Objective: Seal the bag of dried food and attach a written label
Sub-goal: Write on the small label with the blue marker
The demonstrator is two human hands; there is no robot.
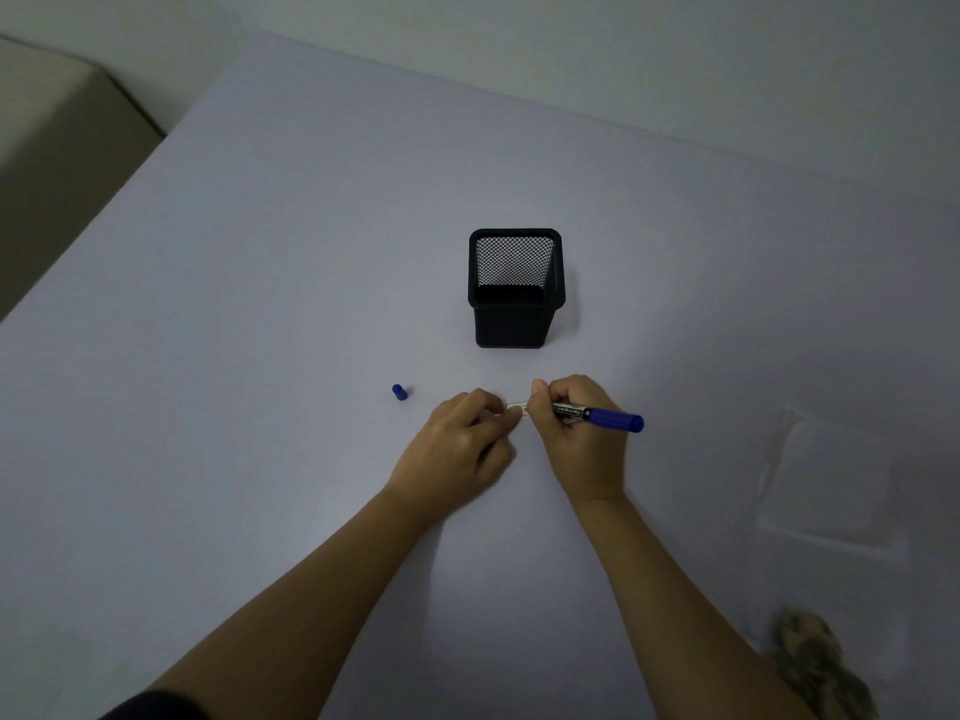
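Observation:
A small white label lies on the pale table between my two hands. My left hand pins its left end with thumb and fingertips. My right hand grips a blue marker, tip down at the label's right end, barrel pointing right. The marker's blue cap rests on the table left of my hands. A clear plastic bag lies flat at the right. A pile of dried food sits at the lower right edge, partly blurred.
A black mesh pen holder stands upright just beyond my hands, with nothing in it. The table's left edge runs diagonally at the upper left, with a beige surface past it. A wall backs the table's far edge.

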